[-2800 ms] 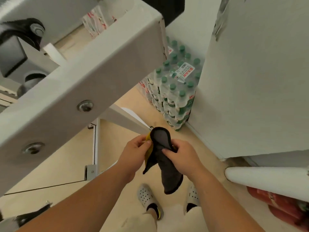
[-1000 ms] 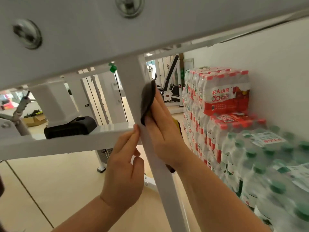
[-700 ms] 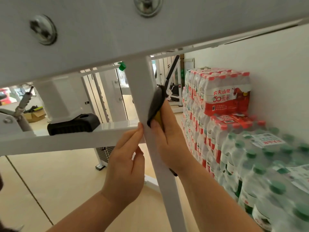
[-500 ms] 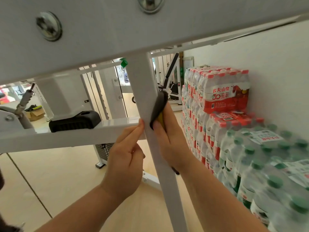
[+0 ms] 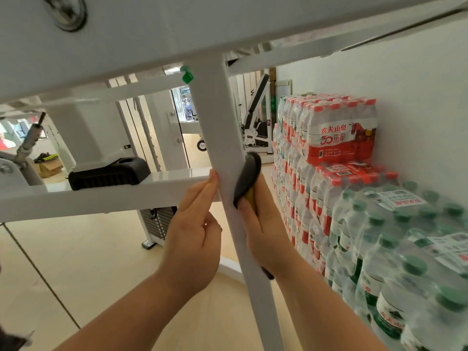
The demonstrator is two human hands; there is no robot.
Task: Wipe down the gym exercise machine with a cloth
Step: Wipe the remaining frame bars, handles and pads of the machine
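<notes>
The gym machine is a white steel frame; its slanted upright post (image 5: pixel 222 138) meets a horizontal crossbar (image 5: pixel 106 192) in mid view. My right hand (image 5: pixel 263 231) holds a dark grey cloth with a yellow side (image 5: pixel 248 176) against the right face of the post, just above the joint. A tail of the cloth hangs below my wrist. My left hand (image 5: pixel 195 231) is on the left of the post, its straight fingertips touching the joint of post and crossbar.
A thick white beam with a bolt (image 5: pixel 65 11) runs close overhead. Stacked packs of water bottles (image 5: pixel 336 138) stand against the wall on the right, close to my right arm. A black pad (image 5: pixel 109 172) sits on the crossbar. Other machines stand further back on the beige floor.
Earlier both hands held the cloth low over the floor. Over the last second my right hand has slid the cloth down the post toward the crossbar joint; the left hand has stayed at the joint.
</notes>
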